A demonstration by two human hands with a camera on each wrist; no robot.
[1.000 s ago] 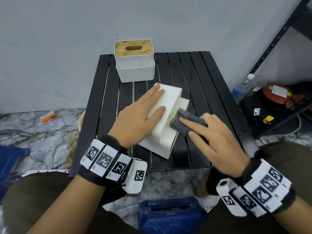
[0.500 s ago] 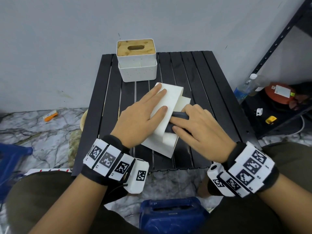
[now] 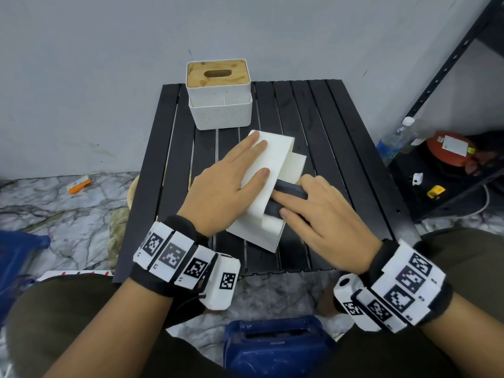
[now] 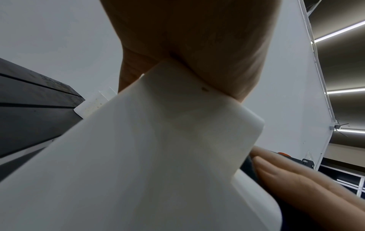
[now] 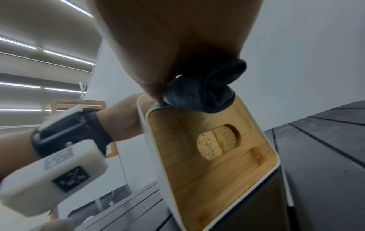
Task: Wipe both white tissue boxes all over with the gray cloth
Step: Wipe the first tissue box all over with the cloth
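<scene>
Most of the gray cloth is hidden beneath the right hand, so its grip on it cannot be judged from the head view. The left hand covers much of the toppled tissue box. In the left wrist view that box fills the picture, blurred and cut off at the bottom edge

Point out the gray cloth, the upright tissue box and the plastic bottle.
gray cloth [image 3: 289,188]: head view, dark fold above fingers.
upright tissue box [image 3: 219,113]: head view, white front wall.
plastic bottle [image 3: 392,144]: head view, clear body.
</scene>
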